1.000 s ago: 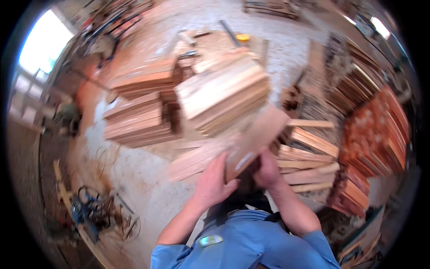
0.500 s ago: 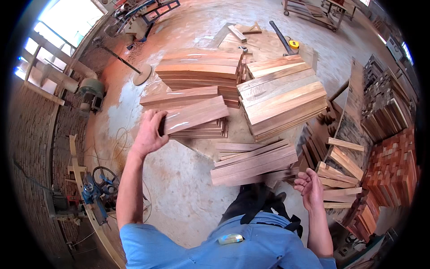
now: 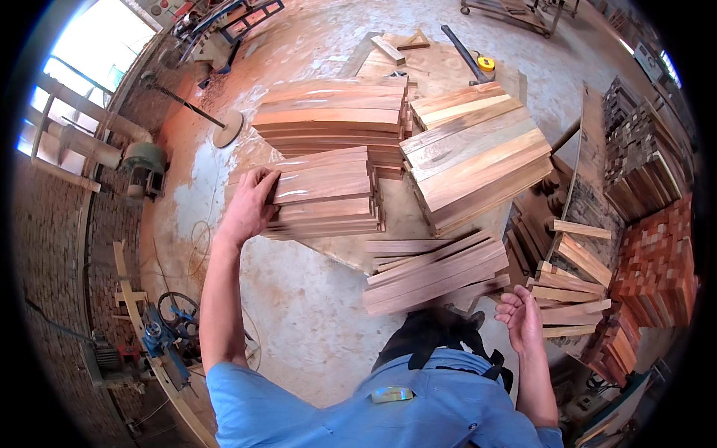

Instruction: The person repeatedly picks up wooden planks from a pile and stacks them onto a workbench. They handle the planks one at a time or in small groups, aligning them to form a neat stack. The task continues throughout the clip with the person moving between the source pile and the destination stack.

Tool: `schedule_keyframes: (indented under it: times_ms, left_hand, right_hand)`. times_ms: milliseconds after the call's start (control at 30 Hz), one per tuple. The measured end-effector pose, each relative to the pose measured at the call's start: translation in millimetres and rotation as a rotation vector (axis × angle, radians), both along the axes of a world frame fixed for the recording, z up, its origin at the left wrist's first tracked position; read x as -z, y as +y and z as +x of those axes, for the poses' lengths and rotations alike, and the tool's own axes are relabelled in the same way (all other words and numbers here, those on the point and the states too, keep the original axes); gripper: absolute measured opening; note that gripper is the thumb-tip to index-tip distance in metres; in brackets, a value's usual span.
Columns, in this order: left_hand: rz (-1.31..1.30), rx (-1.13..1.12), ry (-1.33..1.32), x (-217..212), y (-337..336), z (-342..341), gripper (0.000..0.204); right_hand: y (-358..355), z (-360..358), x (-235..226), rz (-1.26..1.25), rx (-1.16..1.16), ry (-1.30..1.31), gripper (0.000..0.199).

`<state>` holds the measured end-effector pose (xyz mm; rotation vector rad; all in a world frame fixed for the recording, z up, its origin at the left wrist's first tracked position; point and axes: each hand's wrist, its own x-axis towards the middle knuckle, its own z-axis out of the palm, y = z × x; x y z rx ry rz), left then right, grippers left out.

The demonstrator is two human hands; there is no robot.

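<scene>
My left hand (image 3: 252, 203) is closed on the left end of a reddish-brown wooden board (image 3: 321, 185), its fingers over the top. The board lies flat on a stack of similar boards (image 3: 328, 211). My right hand (image 3: 520, 317) holds nothing; its fingers are loosely bent and apart. It hovers beside a small pile of greyish-brown boards (image 3: 441, 276) just in front of my legs. A taller stack of reddish boards (image 3: 328, 112) stands behind the left stack. To its right is a wide stack of pale boards (image 3: 478, 160).
A hammer (image 3: 464, 54) and a yellow tape measure (image 3: 486, 63) lie at the far edge of the plywood sheet (image 3: 429, 67), near short wood pieces (image 3: 388, 50). Cut strips (image 3: 575, 261) and reddish blocks (image 3: 650, 269) are piled at right. A round-based stand (image 3: 228, 128) is at left.
The board in my left hand was raised and tilted over the stack; it now lies flat on top, in line with the others. My right hand stays beside the near pile.
</scene>
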<state>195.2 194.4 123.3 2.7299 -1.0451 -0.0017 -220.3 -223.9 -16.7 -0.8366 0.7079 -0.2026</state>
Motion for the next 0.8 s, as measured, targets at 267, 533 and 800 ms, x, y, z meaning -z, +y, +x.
schedule_keyframes:
  times_ms: [267,533,800]
  left_hand:
    - [0.142,-0.055,-0.080,38.2,0.9,2.9,0.065]
    - [0.000,0.017,-0.123,19.4,-60.4,-41.6,0.064]
    - [-0.239,0.640,0.314,24.6,-335.5,-256.0,0.062]
  right_hand:
    - [13.2,-13.4,7.9,0.027,-0.052,0.158,0.051]
    - [-5.8,-56.9,5.1,0.064,0.017,0.195,0.045]
    - [-52.8,-130.9,40.2,0.100,0.189,0.262,0.035]
